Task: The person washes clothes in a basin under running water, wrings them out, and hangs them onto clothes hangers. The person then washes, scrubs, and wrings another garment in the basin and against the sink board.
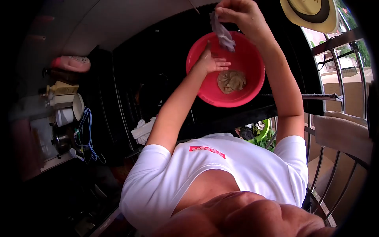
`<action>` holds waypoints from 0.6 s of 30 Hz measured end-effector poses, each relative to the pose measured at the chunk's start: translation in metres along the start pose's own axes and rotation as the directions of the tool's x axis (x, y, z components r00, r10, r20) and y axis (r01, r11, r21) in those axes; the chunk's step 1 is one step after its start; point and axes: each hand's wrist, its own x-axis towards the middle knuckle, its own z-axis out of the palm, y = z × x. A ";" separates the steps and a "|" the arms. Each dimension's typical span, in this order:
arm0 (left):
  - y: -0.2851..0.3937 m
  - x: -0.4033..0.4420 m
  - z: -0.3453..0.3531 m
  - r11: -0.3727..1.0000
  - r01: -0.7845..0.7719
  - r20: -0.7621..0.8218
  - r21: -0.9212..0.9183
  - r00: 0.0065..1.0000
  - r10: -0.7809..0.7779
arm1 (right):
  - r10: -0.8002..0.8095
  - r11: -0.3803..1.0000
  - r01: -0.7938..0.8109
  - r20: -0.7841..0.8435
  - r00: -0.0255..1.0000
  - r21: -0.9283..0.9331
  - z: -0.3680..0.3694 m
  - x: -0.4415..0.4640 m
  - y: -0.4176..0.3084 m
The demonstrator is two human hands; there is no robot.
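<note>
Right hand (pixel 245 19) pinching limp greyish-purple strip (pixel 223 34) by one end, long axis slanting down toward red basin (pixel 253 69). Left hand (pixel 211 63) holding nothing, fingers extended, tbh way nearer pale pieces (pixel 232 81) in basin, strip's loose end just beside it.

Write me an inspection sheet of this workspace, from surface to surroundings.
Surface: dark counter, partly lost in shadow.
Job's things: red basin with pale slices at its bottom; thin filmy bag, hanging limp.
Clutter: pink bottle and white cup off to the left.
Hands: left hand open at the basin; right hand pinching the bag.
Cables: looped blue cord at left; whether electrical, cannot tell.
Surroundings: straw hat, metal railing at right.
</note>
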 end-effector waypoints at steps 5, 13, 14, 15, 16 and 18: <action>-0.018 0.006 -0.046 0.957 -0.166 0.209 -0.237 0.954 0.217 | 0.211 0.953 -0.214 0.040 0.977 0.216 0.009 -0.017 0.043; -0.022 -0.034 -0.073 0.939 -0.202 0.405 -0.277 0.862 0.305 | 0.752 0.545 -0.459 -0.167 0.638 0.701 0.045 -0.112 0.288; -0.023 -0.037 -0.074 0.947 -0.187 0.451 -0.261 0.844 0.291 | 0.786 0.329 -0.349 -0.050 0.616 0.877 0.061 -0.122 0.297; -0.027 -0.029 -0.086 0.943 -0.155 0.504 -0.294 0.813 0.291 | 0.777 0.221 -0.280 0.005 0.630 0.934 0.075 -0.122 0.277; -0.030 -0.032 -0.088 0.941 -0.163 0.494 -0.298 0.817 0.298 | 0.746 0.185 -0.239 0.022 0.666 0.953 0.088 -0.116 0.232; -0.038 -0.039 -0.089 0.939 -0.226 0.321 -0.259 0.897 0.304 | 0.711 0.228 -0.223 -0.005 0.703 0.948 0.096 -0.097 0.182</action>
